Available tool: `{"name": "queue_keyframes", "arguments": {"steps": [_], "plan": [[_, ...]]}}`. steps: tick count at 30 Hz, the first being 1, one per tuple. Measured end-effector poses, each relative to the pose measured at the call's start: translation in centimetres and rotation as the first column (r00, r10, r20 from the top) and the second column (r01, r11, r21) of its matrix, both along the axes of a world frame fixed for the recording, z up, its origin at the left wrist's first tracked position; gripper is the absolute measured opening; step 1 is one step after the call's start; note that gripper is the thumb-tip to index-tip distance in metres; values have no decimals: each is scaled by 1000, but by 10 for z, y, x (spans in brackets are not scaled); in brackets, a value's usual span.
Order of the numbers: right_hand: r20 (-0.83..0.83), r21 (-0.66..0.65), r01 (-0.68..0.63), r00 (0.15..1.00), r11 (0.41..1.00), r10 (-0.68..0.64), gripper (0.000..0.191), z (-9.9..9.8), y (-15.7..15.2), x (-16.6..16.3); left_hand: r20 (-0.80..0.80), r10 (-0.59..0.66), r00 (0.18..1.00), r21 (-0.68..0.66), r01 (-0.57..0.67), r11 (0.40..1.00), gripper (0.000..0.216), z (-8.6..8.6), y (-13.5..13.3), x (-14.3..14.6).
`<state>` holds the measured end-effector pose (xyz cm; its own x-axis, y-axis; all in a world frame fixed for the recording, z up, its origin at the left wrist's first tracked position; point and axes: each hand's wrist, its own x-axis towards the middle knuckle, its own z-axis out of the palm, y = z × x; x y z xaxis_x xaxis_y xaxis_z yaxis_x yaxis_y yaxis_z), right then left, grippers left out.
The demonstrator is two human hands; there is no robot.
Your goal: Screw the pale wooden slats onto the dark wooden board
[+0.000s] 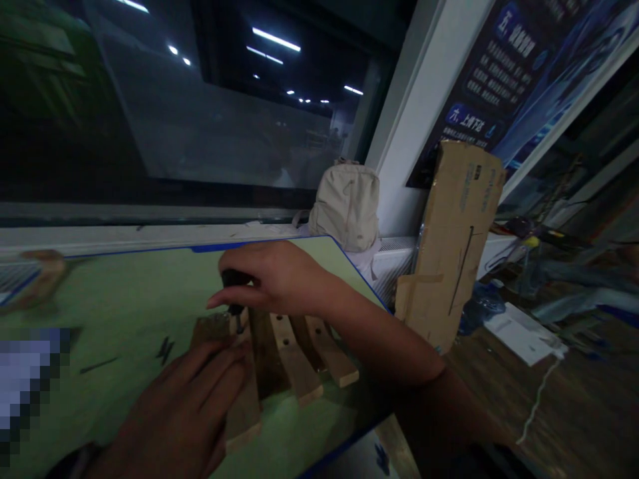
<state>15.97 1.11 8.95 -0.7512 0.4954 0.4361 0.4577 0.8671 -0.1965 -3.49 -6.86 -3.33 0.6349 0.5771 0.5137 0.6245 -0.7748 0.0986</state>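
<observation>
My right hand point(282, 276) is closed around the black handle of a screwdriver point(233, 307). Its lower end points down at the far end of a wooden slat point(243, 409). Over that slat lies my left hand point(182, 399), its fingers pressed together and gripping the wood near the tool's tip. Two more slats with dark round holes, one in the middle point(297, 362) and one at the right point(335, 356), lie alongside on a darker brown board point(269, 369). Whether a screw is under the tip is too blurred to tell.
The green table point(134, 286) has a blue edge. Several dark screws point(164, 349) and a thin dark rod point(98, 364) lie left of my hands. A curved wooden piece point(47, 276) is farther left. Beyond the table are a beige backpack point(347, 203) and a leaning cardboard sheet point(459, 233).
</observation>
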Motion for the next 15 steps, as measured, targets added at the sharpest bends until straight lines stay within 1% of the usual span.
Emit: {"name": "queue_keyframes", "arguments": {"steps": [3, 5, 8, 9, 11, 13, 15], "plan": [[-49, -81, -64, 997, 995, 61, 17, 0, 0, 1, -35, -2, 999, 23, 3, 1000, 40, 9, -3, 5], [-108, -162, -137, 987, 977, 121, 18, -2, 1, 1, -45, -7, 999, 72, 10, 997, 40, 13, -4, 7], [-197, -253, -214, 966, 943, 167, 25, -6, 2, 0, -42, -13, 999, 142, 19, 990, 40, 17, -5, 10], [-211, -258, -228, 962, 939, 176, 25, -7, 3, -1, -36, -11, 999, 153, 16, 988, 40, 17, -5, 10], [-206, -220, -223, 962, 950, 178, 20, -7, 4, 0, -33, -4, 999, 166, 9, 986, 40, 18, -5, 11], [-173, -153, -166, 975, 974, 139, 12, -5, 4, 2, -44, -10, 999, 170, 17, 985, 40, 20, -6, 10], [-133, -102, -82, 989, 991, 68, 10, -1, 2, 5, -51, -21, 998, 173, 29, 984, 37, 21, -6, 10]]}}
